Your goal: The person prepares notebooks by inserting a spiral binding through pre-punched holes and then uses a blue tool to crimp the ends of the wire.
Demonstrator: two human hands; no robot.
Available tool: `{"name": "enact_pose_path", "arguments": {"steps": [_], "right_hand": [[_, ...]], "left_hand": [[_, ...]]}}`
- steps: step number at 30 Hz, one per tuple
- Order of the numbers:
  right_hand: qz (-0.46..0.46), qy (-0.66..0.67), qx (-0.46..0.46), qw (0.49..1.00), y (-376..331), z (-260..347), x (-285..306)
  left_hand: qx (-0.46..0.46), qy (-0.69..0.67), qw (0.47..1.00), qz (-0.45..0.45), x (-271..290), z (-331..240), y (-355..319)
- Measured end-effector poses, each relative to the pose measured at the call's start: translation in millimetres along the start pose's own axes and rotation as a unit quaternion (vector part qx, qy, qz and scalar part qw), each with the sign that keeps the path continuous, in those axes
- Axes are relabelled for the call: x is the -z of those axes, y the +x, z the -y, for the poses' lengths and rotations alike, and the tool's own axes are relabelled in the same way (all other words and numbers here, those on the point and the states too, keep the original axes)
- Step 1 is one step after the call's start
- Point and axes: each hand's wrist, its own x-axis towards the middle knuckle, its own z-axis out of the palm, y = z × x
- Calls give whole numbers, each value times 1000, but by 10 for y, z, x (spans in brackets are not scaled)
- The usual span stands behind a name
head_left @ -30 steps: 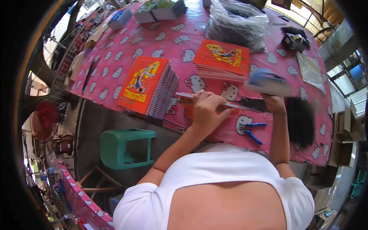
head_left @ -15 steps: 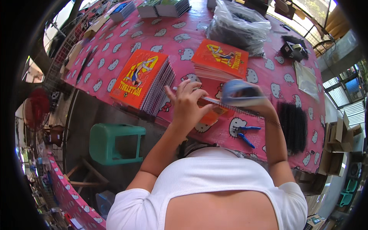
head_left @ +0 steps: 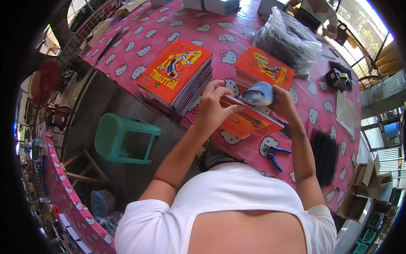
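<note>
My left hand [head_left: 213,106] grips an orange notebook [head_left: 237,128] by its left end, thumb on the near side and fingers over the far side. The notebook is tilted, its long edge facing up. My right hand [head_left: 284,101] is closed around a rounded blue tool [head_left: 259,92] with a pale middle, slightly blurred, held at that upper edge; its exact kind does not show. Farther left stands a stack of spiral-bound orange notebooks [head_left: 175,70]. Beyond my right hand lies another stack of orange notebooks [head_left: 265,67]. Blue-handled pliers [head_left: 277,157] rest nearer me.
Black binding coils [head_left: 323,156] lie on the pink patterned table [head_left: 186,29] at right. A clear plastic bag [head_left: 289,40] with dark contents stands at the back, near a tape dispenser [head_left: 338,78]. A green stool [head_left: 127,137] is on the floor at left.
The view has shifted, so the table things sit differently in the picture. The notebook's edge has tipped up more. The blue tool, strongly blurred before, now shows more sharply, nearer my left hand.
</note>
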Motion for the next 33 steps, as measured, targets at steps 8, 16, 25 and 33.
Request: {"name": "enact_pose_path", "arguments": {"steps": [8,16,25,33], "right_hand": [[-10,42,30,999,163,-7,-137],[61,48,42,996,337,201,-226],[-129,-365,-117,915,-177,-198,-220],[-197,-353,-7,915,-1344,-413,-275]], "left_hand": [[138,-190,972,14,74,117,-3],[171,-374,911,37,145,421,-19],[229,-406,881,80,140,451,55],[-134,-325,931,-97,618,-738,522]]}}
